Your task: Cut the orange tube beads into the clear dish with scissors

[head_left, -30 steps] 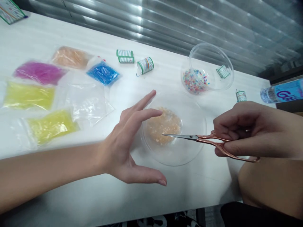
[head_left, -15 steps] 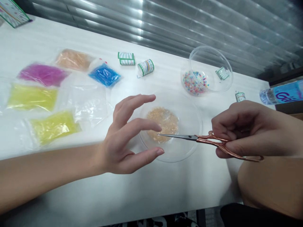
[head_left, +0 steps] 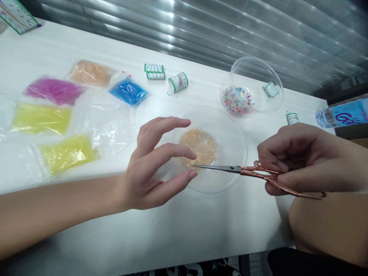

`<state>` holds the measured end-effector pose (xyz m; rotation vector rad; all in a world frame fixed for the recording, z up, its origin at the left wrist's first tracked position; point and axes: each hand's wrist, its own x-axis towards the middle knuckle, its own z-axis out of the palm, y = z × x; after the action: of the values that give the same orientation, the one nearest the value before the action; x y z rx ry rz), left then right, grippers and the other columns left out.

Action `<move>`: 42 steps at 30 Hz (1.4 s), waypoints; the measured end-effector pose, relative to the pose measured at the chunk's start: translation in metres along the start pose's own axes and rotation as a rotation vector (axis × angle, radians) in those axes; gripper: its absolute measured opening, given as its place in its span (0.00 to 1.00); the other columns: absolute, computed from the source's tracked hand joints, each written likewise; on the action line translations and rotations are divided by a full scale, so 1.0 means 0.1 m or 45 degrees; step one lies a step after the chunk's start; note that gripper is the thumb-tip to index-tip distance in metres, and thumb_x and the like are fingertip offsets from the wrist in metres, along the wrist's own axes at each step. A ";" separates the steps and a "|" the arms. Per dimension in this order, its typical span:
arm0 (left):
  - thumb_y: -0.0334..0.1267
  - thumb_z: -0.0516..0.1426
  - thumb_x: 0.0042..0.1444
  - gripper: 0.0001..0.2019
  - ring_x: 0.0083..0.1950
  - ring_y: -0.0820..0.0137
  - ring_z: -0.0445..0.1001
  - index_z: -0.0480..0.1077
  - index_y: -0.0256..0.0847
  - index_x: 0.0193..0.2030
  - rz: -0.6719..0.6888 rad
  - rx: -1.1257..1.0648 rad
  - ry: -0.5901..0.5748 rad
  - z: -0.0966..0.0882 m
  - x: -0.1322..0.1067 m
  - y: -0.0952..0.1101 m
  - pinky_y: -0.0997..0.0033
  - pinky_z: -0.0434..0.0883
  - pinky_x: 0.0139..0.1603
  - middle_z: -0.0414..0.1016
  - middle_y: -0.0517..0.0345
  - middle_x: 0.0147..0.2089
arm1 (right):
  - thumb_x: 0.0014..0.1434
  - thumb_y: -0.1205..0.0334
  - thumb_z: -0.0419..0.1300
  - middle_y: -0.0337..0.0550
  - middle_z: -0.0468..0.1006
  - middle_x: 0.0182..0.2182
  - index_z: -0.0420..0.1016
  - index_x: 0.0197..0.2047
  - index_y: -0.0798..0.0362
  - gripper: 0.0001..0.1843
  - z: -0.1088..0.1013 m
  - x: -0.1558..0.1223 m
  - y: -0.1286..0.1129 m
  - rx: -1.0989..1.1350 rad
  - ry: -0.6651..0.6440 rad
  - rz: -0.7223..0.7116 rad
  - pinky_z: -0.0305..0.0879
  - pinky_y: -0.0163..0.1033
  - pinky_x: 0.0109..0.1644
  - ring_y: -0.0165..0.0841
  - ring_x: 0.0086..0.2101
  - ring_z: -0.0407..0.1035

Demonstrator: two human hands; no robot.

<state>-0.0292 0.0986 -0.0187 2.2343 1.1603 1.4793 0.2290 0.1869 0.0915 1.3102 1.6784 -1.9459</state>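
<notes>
My right hand (head_left: 304,159) grips copper-handled scissors (head_left: 254,172) by the handles, with the thin blades pressed together and pointing left. The blade tips reach between the thumb and index finger of my left hand (head_left: 156,165). That left hand is open, its fingers curved and spread apart, and I see nothing in them. Below the scissors, a clear plastic bowl (head_left: 232,180) stands on the white table. Pale orange bits (head_left: 201,143) lie in the middle of its bottom, partly covered by my left fingers.
At left lie bags of yellow (head_left: 41,118), purple (head_left: 54,90), orange (head_left: 90,73) and blue (head_left: 128,91) filling, beside an empty clear bag (head_left: 107,124). Behind stand a striped paper roll (head_left: 178,82), clear tubs with multicoloured beads (head_left: 237,101), and a water bottle (head_left: 345,113).
My left thumb has drawn slightly closer to the index finger and the blade tips. The scissors have shifted very slightly to the right. The view has moved a little.
</notes>
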 end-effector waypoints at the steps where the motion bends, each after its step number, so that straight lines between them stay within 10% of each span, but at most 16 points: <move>1: 0.37 0.61 0.56 0.08 0.58 0.54 0.69 0.70 0.43 0.42 -0.003 -0.001 0.003 0.00 0.00 0.00 0.46 0.69 0.56 0.68 0.46 0.60 | 0.48 0.64 0.70 0.31 0.58 0.14 0.64 0.18 0.54 0.18 0.00 0.00 0.00 -0.003 0.009 0.002 0.50 0.30 0.19 0.20 0.16 0.49; 38: 0.41 0.63 0.54 0.09 0.56 0.56 0.70 0.73 0.46 0.42 0.071 0.015 -0.020 -0.02 -0.01 -0.06 0.48 0.69 0.56 0.67 0.53 0.59 | 0.47 0.64 0.70 0.32 0.62 0.14 0.66 0.19 0.54 0.16 0.01 0.08 -0.03 0.127 -0.110 0.055 0.52 0.31 0.22 0.23 0.18 0.55; 42: 0.48 0.66 0.52 0.21 0.57 0.54 0.69 0.72 0.40 0.50 0.058 0.008 -0.014 -0.01 -0.01 -0.06 0.48 0.69 0.58 0.68 0.44 0.59 | 0.49 0.63 0.69 0.30 0.58 0.14 0.66 0.19 0.54 0.16 -0.04 0.07 -0.03 0.090 -0.122 0.063 0.49 0.31 0.21 0.22 0.18 0.52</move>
<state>-0.0328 0.1013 -0.0223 2.2846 1.1193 1.4809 0.2246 0.1937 0.0885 1.2487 1.5316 -2.0227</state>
